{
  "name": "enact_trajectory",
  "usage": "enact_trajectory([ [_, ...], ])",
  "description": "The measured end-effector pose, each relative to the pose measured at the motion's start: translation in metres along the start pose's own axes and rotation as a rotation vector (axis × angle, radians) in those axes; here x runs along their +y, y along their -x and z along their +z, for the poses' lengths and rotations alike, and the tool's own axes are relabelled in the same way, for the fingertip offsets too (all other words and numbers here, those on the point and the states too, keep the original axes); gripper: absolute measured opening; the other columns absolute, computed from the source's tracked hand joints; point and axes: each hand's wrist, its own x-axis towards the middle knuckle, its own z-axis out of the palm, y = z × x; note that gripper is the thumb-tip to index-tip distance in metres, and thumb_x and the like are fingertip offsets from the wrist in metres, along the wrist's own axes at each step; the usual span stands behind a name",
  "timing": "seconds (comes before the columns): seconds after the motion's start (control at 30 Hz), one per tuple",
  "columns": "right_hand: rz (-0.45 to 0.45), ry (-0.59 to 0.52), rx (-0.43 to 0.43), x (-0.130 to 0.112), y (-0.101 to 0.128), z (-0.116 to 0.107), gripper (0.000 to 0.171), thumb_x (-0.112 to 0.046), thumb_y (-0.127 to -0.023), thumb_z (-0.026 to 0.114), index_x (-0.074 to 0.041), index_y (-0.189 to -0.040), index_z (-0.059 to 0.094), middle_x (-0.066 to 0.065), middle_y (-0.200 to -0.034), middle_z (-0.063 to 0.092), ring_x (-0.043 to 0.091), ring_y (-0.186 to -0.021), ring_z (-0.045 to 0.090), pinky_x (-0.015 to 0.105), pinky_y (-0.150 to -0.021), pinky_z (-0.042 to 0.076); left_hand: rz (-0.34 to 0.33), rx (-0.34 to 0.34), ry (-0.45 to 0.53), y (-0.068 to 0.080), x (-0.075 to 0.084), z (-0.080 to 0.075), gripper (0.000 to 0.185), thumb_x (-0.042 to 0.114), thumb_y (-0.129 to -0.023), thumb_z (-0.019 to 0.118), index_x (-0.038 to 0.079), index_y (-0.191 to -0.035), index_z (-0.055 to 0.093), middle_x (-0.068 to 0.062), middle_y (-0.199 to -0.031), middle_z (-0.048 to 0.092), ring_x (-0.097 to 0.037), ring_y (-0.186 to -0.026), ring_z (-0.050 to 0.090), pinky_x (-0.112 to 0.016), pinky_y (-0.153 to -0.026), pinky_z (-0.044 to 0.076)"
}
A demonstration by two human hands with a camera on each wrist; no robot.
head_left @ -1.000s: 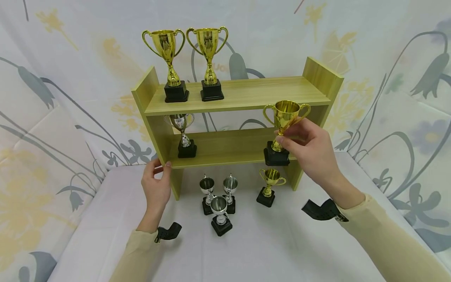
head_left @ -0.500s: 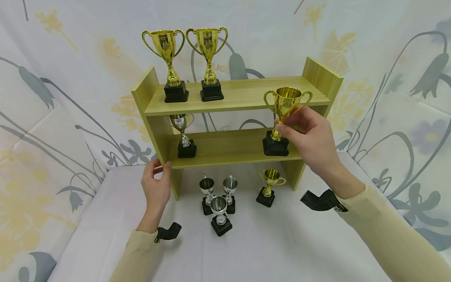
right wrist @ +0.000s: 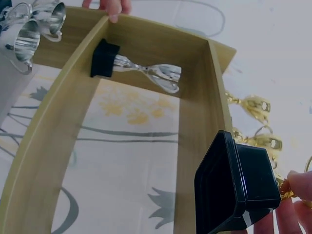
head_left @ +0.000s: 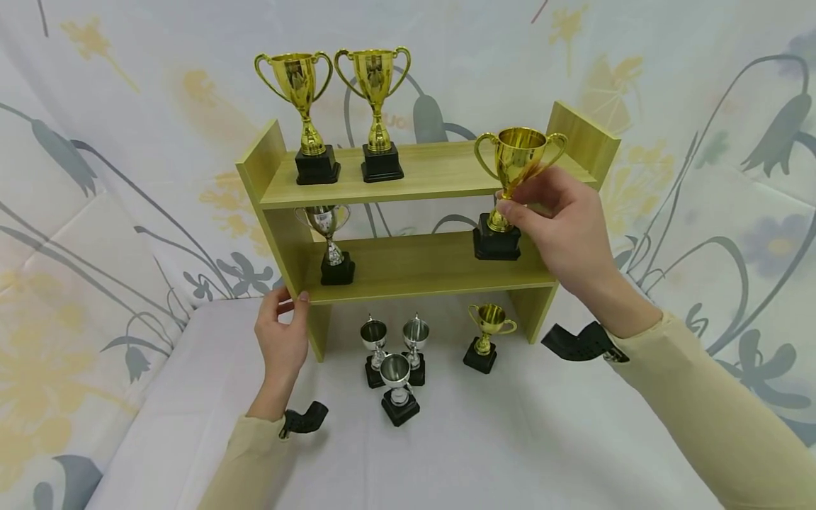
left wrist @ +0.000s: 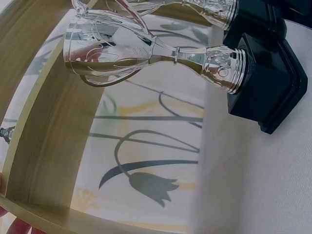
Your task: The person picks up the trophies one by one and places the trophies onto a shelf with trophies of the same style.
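My right hand (head_left: pixel 518 205) pinches a gold two-handled trophy (head_left: pixel 518 152) by its stem and holds it in the air before the right end of the wooden two-tier shelf (head_left: pixel 414 280). Its black base (head_left: pixel 496 244) hangs above the lower board, and the cup reaches the top board's height. In the right wrist view the base (right wrist: pixel 234 187) fills the lower right, with my fingertips (right wrist: pixel 297 185) beside it. My left hand (head_left: pixel 290 306) grips the shelf's left front upright near the lower board.
Two tall gold trophies (head_left: pixel 304 117) (head_left: pixel 377 110) stand at the top board's left. A silver trophy (head_left: pixel 329 241) (right wrist: pixel 141 68) stands at the lower board's left. On the white table under the shelf stand three small silver trophies (head_left: pixel 395 361) (left wrist: pixel 146 53) and a small gold one (head_left: pixel 487 336).
My right hand has raised the gold trophy, from the lower board's front edge up to the top board's height. The left hand has stayed on the shelf.
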Motion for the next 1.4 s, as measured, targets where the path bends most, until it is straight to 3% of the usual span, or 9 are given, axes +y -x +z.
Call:
enact_trajectory([
  [0.37, -0.022, -0.051, 0.018, -0.016, -0.022, 0.002, 0.017, -0.003, -0.088, 0.072, -0.008, -0.104, 0.067, 0.005, -0.092, 0.066, 0.02, -0.09, 0.063, 0.022, -0.079, 0.053, 0.003, 0.0, 0.0, -0.001, 0.0, -0.002, 0.029, 0.018, -0.098, 0.062, 0.0, -0.12, 0.066, -0.014, -0.111, 0.062, -0.023, -0.098, 0.057, -0.03, -0.076, 0.045],
  [0.77, -0.067, -0.072, 0.016, -0.029, -0.042, 0.006, 0.032, -0.005, -0.089, 0.072, -0.01, -0.12, 0.066, 0.004, -0.098, 0.067, 0.021, -0.093, 0.063, 0.025, -0.082, 0.052, -0.014, -0.011, -0.014, 0.001, -0.001, -0.002, 0.031, 0.021, -0.098, 0.061, 0.001, -0.123, 0.064, -0.014, -0.114, 0.061, -0.023, -0.1, 0.056, -0.031, -0.078, 0.046],
  [1.17, 0.0, -0.115, -0.054, -0.026, -0.054, 0.011, 0.035, -0.006, -0.092, 0.07, -0.012, -0.126, 0.064, 0.011, -0.102, 0.07, 0.023, -0.099, 0.063, 0.028, -0.087, 0.05, -0.019, -0.006, -0.011, 0.002, -0.002, 0.0, 0.03, 0.018, -0.098, 0.061, 0.0, -0.121, 0.065, -0.015, -0.112, 0.061, -0.025, -0.099, 0.057, -0.033, -0.077, 0.045],
  [1.4, 0.056, -0.015, -0.099, -0.027, -0.061, 0.01, 0.042, -0.013, -0.095, 0.068, -0.014, -0.136, 0.058, 0.011, -0.108, 0.07, 0.021, -0.101, 0.063, 0.03, -0.091, 0.049, -0.017, -0.008, -0.005, 0.001, -0.002, 0.0, 0.03, 0.02, -0.098, 0.061, 0.001, -0.121, 0.065, -0.014, -0.112, 0.061, -0.022, -0.098, 0.056, -0.031, -0.076, 0.046],
])
